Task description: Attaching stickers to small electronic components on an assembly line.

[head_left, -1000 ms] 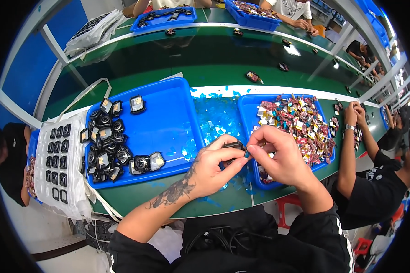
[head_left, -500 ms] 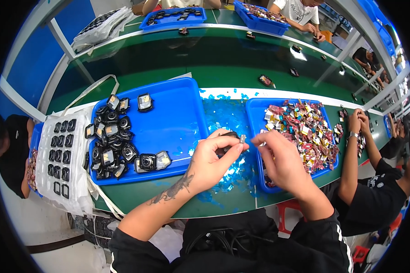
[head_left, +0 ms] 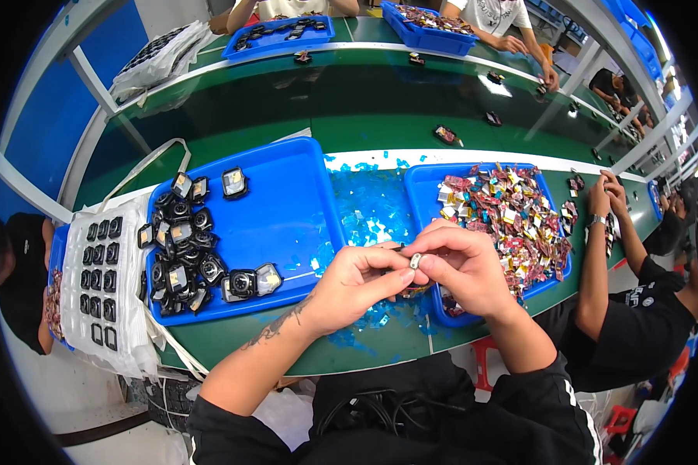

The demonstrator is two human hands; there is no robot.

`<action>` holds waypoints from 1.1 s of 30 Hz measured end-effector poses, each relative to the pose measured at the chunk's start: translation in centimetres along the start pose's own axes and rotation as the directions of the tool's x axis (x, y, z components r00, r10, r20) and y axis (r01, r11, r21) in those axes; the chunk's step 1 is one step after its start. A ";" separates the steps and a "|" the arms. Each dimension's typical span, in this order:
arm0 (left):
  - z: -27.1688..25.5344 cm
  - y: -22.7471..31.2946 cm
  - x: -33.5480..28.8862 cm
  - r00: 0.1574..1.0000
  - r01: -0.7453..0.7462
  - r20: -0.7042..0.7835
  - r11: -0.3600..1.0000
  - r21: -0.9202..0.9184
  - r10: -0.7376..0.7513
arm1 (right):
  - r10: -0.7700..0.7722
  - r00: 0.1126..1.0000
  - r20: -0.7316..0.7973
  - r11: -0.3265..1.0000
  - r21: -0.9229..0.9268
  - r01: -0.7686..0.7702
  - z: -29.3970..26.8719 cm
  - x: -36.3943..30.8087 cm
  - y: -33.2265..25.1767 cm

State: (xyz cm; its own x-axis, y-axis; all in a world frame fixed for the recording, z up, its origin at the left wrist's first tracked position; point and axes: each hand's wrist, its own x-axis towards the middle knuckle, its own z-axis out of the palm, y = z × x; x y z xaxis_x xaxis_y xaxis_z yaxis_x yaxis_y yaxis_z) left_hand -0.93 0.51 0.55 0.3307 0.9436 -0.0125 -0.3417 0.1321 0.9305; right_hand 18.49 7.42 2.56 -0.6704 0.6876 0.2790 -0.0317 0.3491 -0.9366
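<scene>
My left hand [head_left: 353, 288] is closed round a small dark housing [head_left: 396, 249], mostly hidden by the fingers. A small silvery-white piece [head_left: 416, 260] shows at its right end, pinched between the thumb and fingers of my right hand [head_left: 467, 269]. The two hands meet over the gap between two blue trays. Left of them, the left tray [head_left: 287, 203] holds a heap of black watch-like housings [head_left: 180, 232], some showing pale rectangular backs. Close beside my right hand is the right tray [head_left: 424, 190], piled with small red circuit boards [head_left: 512, 221] bearing white and yellow parts.
Bits of blue film [head_left: 368, 213] litter the green table between the trays. A white moulded tray [head_left: 124, 298] with rows of black housings stands far left. Beyond runs a green conveyor belt [head_left: 349, 101] carrying scattered boards. A co-worker's arms [head_left: 601, 225] reach in at right.
My right hand has moved left and closed on the silvery-white piece at my left hand, where its fingers were apart before. The view has shifted slightly.
</scene>
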 end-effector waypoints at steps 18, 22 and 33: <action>-0.1 -1.4 0.5 0.953 -0.218 -0.180 0.963 0.157 0.245 | -0.177 0.979 -0.104 0.862 -0.496 0.103 1.8 0.5 -1.7; 0.1 -0.8 0.3 0.964 -0.207 -0.155 0.975 0.086 0.218 | -0.039 0.987 -0.159 0.850 -0.524 -0.051 2.1 0.5 -3.3; 0.4 -0.9 0.1 0.969 -0.198 -0.127 0.973 0.122 0.213 | -0.158 0.979 -0.130 0.808 -0.587 0.052 2.3 0.8 -2.7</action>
State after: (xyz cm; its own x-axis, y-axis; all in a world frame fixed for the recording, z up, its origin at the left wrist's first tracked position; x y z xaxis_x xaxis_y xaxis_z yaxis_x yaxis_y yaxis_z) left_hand -0.25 0.38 -0.14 0.1360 0.9808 0.1394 -0.2906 -0.0951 0.9521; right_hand 16.31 5.56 4.87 -0.5551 0.7007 0.4482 0.3750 0.6918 -0.6171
